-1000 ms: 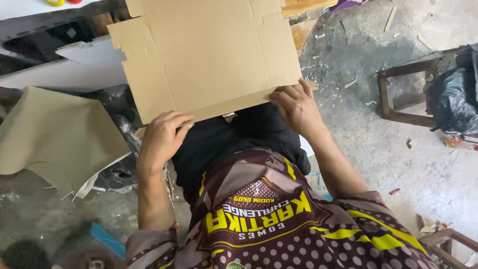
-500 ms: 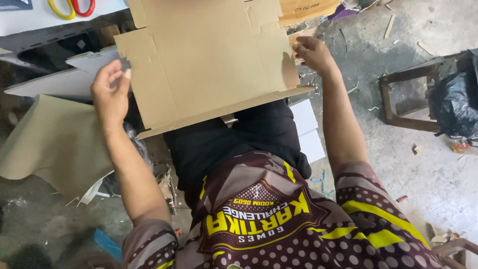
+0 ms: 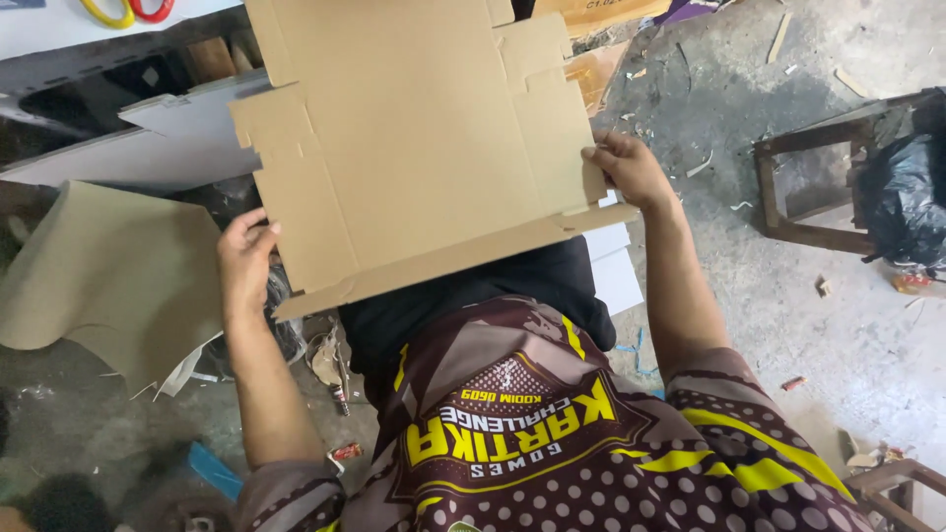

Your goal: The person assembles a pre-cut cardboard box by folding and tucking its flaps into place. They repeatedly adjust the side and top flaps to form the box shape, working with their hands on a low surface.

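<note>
Lying flat, brown die-cut cardboard sheet (image 3: 414, 148)

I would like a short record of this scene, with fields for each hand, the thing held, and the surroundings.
held thing: flat die-cut cardboard sheet, unfolded, with flaps and slots
left hand: grips the sheet's lower left edge
right hand: grips the sheet's right side flap
left of person: loose brown sheet on the floor
right of person: dark wooden frame with a black bag
top left: yellow and red scissor handles
</note>
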